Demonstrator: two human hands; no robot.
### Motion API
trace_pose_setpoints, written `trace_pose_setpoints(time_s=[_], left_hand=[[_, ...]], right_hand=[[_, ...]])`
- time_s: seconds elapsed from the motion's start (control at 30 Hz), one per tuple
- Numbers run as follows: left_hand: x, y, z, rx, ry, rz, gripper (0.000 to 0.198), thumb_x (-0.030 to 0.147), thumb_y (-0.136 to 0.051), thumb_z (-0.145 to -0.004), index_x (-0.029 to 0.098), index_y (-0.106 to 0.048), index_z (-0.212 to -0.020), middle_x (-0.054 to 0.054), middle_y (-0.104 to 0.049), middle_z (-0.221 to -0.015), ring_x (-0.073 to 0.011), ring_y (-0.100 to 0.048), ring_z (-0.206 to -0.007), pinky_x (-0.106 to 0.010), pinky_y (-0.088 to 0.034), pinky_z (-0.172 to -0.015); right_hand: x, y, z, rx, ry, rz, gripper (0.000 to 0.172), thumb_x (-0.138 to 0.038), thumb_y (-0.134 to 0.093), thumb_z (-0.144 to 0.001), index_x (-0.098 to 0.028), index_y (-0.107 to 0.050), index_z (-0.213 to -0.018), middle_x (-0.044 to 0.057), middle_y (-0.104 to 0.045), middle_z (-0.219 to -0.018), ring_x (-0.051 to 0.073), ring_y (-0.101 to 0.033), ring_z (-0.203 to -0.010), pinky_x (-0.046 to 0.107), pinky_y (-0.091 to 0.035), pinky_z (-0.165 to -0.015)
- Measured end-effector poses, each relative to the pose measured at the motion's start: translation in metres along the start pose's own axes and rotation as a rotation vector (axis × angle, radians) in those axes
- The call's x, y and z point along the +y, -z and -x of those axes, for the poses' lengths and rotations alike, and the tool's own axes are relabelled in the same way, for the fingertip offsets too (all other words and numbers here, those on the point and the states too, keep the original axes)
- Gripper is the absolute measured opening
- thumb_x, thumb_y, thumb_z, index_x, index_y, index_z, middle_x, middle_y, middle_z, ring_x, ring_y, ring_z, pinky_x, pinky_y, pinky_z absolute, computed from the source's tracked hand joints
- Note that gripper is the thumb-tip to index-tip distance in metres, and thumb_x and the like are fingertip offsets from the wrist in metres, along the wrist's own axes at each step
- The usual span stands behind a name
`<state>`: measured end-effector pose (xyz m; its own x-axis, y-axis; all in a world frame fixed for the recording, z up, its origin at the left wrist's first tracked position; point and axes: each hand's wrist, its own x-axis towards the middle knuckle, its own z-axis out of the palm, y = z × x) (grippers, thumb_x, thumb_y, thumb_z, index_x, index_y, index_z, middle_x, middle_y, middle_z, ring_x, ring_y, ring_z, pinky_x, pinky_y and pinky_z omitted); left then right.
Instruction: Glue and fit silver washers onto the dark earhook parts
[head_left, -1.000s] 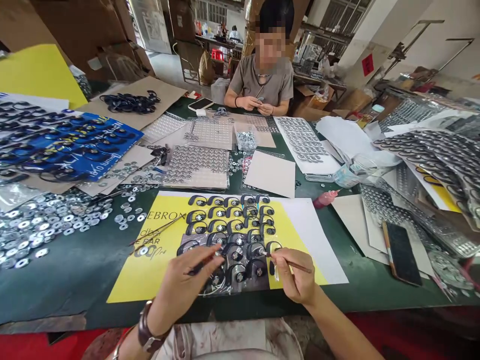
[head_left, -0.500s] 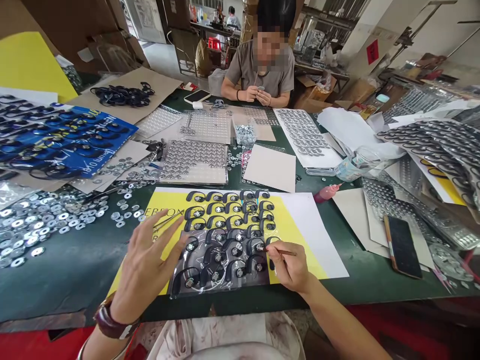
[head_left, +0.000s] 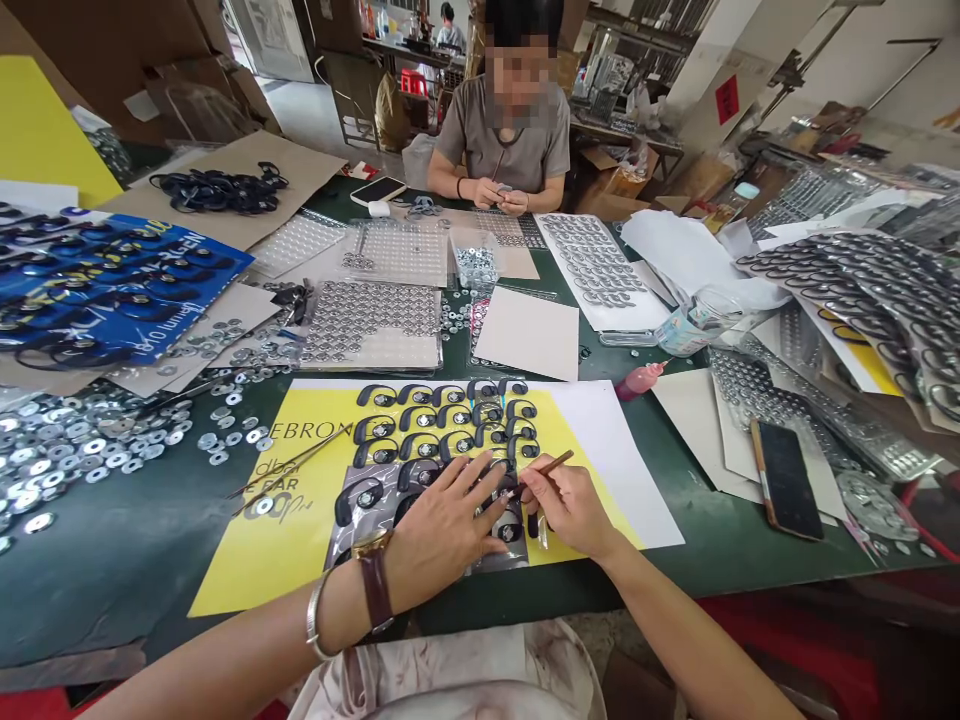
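My left hand (head_left: 442,525) lies with its fingers spread over the black ear hooks (head_left: 424,445), which are set in rows on a yellow printed sheet (head_left: 240,560). My right hand (head_left: 574,505) pinches a thin brown brush (head_left: 553,466), its tip low over a hook beside my left fingertips. Each hook bears a small round metallic disc. Clear film covers the nearer hooks, and my left hand hides several of them. To the left, a pair of tweezers (head_left: 296,464) rests across the sheet's printed letters.
Loose metal washers (head_left: 142,430) are spread at left. A red squeeze bottle (head_left: 640,381) and a phone (head_left: 787,480) lie at right. Trays of small metal parts (head_left: 367,320) stand behind the sheet. Across the table a person (head_left: 502,120) works with both hands.
My left hand has moved right and down onto the hooks, uncovering the tweezers. My right hand stays near the same hooks, with the brush now angled upward to the right.
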<state>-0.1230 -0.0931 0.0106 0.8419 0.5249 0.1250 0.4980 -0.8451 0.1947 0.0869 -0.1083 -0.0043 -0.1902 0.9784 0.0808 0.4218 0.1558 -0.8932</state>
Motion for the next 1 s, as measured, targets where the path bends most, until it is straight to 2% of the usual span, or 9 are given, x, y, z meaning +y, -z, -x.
trace_pose_setpoints(time_s=[0.17, 0.23, 0.33, 0.43, 0.53, 0.67, 0.83, 0.93, 1.0], left_hand=[[0.000, -0.003, -0.004, -0.004, 0.005, -0.013, 0.042, 0.047, -0.053, -0.090, 0.016, -0.060, -0.118, -0.013, -0.050, -0.138, -0.0333, -0.035, -0.136, -0.052, -0.029, -0.112], [0.002, -0.002, -0.003, -0.002, 0.012, -0.001, 0.043, 0.048, -0.053, -0.090, 0.014, -0.061, -0.116, -0.013, -0.051, -0.138, -0.0333, -0.035, -0.136, -0.052, -0.029, -0.112], [0.007, 0.002, 0.001, 0.035, 0.032, 0.059, 0.049, 0.055, -0.051, -0.089, 0.015, -0.060, -0.116, -0.013, -0.049, -0.139, -0.0331, -0.035, -0.136, -0.052, -0.031, -0.112], [0.011, 0.010, 0.009, 0.073, 0.072, 0.127, 0.057, 0.061, -0.047, -0.087, 0.018, -0.056, -0.123, -0.013, -0.047, -0.141, -0.0317, -0.035, -0.137, -0.050, -0.034, -0.111], [0.012, 0.020, 0.022, 0.081, 0.111, 0.128, 0.058, 0.059, -0.047, -0.088, 0.020, -0.049, -0.132, -0.011, -0.046, -0.143, -0.0308, -0.034, -0.138, -0.051, -0.036, -0.111], [0.009, 0.029, 0.044, 0.088, 0.222, 0.096, 0.050, 0.046, -0.052, -0.091, 0.024, -0.046, -0.135, -0.010, -0.041, -0.146, -0.0317, -0.030, -0.140, -0.055, -0.038, -0.109], [-0.004, 0.029, 0.069, 0.140, 0.408, 0.154, 0.042, 0.038, -0.050, -0.093, 0.028, -0.048, -0.135, -0.008, -0.038, -0.148, -0.0319, -0.030, -0.140, -0.055, -0.040, -0.108], [-0.018, 0.029, 0.077, 0.240, 0.565, 0.375, 0.038, 0.038, -0.050, -0.093, 0.029, -0.053, -0.130, -0.008, -0.046, -0.142, -0.0300, -0.040, -0.134, -0.053, -0.039, -0.108], [-0.027, 0.030, 0.077, 0.328, 0.705, 0.645, 0.038, 0.040, -0.050, -0.093, 0.029, -0.053, -0.130, -0.008, -0.053, -0.136, -0.0266, -0.050, -0.125, -0.048, -0.044, -0.106]], right_hand=[[-0.002, 0.009, -0.017, -0.003, -0.256, -0.365, 0.035, -0.049, -0.050, -0.093, -0.017, -0.057, -0.078, 0.000, -0.062, -0.057, 0.013, -0.059, -0.042, 0.023, -0.048, -0.042], [-0.005, 0.012, -0.039, 0.082, -0.232, -0.450, 0.039, -0.051, -0.050, -0.092, -0.016, -0.057, -0.075, -0.001, -0.060, -0.054, 0.012, -0.057, -0.038, 0.022, -0.045, -0.039], [-0.012, 0.010, -0.091, 0.152, -0.083, -0.392, 0.039, -0.053, -0.051, -0.090, -0.016, -0.061, -0.085, 0.001, -0.066, -0.064, 0.011, -0.057, -0.039, 0.022, -0.045, -0.040], [-0.021, -0.009, -0.156, 0.083, 0.041, -0.204, 0.041, -0.054, -0.048, -0.091, -0.016, -0.063, -0.095, 0.006, -0.072, -0.087, 0.010, -0.058, -0.038, 0.024, -0.047, -0.042], [-0.029, -0.040, -0.213, 0.048, 0.113, -0.098, 0.041, -0.050, -0.048, -0.091, -0.015, -0.068, -0.090, 0.008, -0.073, -0.096, 0.010, -0.059, -0.038, 0.025, -0.048, -0.047], [-0.034, -0.081, -0.261, 0.015, 0.135, -0.070, 0.036, -0.044, -0.050, -0.091, -0.015, -0.070, -0.084, 0.008, -0.074, -0.097, 0.009, -0.057, -0.035, 0.026, -0.048, -0.050], [-0.042, -0.096, -0.272, 0.000, 0.144, -0.063, 0.034, -0.043, -0.052, -0.091, -0.015, -0.070, -0.081, 0.007, -0.074, -0.094, 0.011, -0.061, -0.039, 0.025, -0.051, -0.056], [-0.050, -0.081, -0.248, 0.020, 0.173, -0.085, 0.039, -0.048, -0.048, -0.092, -0.016, -0.069, -0.087, 0.008, -0.073, -0.100, 0.012, -0.064, -0.045, 0.026, -0.053, -0.058], [-0.056, -0.066, -0.217, 0.027, 0.190, -0.116, 0.042, -0.052, -0.046, -0.092, -0.017, -0.067, -0.090, 0.008, -0.073, -0.096, 0.014, -0.066, -0.050, 0.027, -0.054, -0.059]])
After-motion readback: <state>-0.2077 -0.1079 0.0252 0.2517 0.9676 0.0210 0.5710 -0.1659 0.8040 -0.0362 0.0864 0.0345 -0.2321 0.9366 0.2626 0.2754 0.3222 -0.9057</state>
